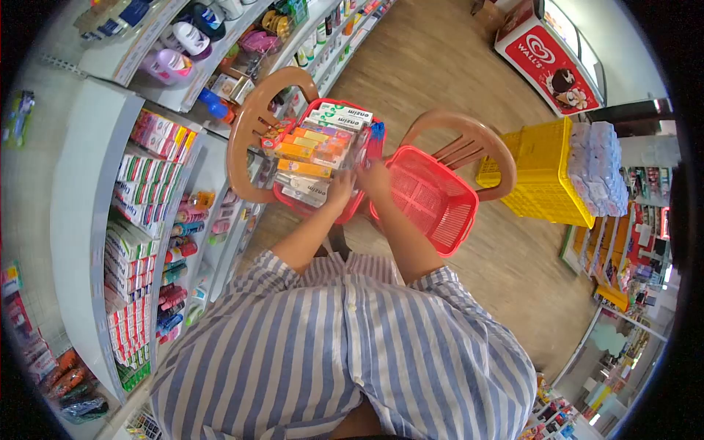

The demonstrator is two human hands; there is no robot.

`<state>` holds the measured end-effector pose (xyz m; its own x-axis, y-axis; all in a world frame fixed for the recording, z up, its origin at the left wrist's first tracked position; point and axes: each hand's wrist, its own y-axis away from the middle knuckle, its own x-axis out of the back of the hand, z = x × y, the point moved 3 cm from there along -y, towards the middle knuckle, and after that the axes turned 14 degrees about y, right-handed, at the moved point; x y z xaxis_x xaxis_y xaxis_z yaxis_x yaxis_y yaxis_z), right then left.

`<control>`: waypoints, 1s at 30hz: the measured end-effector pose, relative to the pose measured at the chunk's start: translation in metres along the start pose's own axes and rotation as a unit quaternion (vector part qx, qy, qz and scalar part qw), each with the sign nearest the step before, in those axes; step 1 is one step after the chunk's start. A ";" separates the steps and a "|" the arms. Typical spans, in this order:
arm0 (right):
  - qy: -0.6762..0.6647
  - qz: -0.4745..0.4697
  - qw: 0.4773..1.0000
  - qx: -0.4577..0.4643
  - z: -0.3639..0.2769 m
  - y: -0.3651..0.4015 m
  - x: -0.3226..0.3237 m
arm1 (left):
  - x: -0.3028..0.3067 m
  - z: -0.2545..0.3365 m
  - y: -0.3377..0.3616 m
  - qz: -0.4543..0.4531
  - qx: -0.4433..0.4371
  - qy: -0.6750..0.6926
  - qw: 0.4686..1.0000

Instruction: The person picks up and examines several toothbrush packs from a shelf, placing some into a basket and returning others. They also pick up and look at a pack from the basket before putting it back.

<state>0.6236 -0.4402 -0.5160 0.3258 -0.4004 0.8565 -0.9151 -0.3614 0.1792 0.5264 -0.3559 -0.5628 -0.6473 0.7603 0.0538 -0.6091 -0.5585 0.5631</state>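
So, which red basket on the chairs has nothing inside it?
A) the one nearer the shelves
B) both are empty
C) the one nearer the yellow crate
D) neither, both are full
C: the empty basket nearer the yellow crate shows only its bare mesh bottom, while the full basket is packed with boxes, with the left hand and right hand at it.

The fingertips of the left hand (339,187) and right hand (375,178) are hidden among the boxes (304,169) in the full red basket (304,207). Under that basket the chair (242,139) seat is covered. Left of it, the print on the shelf packages (139,213) is too small to read.
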 end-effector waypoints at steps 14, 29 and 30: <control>0.073 -0.135 0.982 -0.109 0.008 -0.054 -0.041 | -0.021 0.002 -0.033 -0.140 0.139 0.121 0.973; -0.253 -0.248 0.935 0.028 0.003 0.002 0.082 | 0.007 0.073 0.003 -0.216 -0.099 0.092 0.967; -0.269 -0.269 0.923 0.051 -0.007 0.005 0.092 | 0.015 0.078 0.007 -0.211 -0.150 0.097 0.961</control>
<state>0.6474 -0.4734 -0.4328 0.8229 -0.4901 0.2874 -0.5680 -0.6959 0.4395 0.5482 -0.3228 -0.4938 -0.3695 0.8803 -0.2976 -0.9218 -0.3068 0.2370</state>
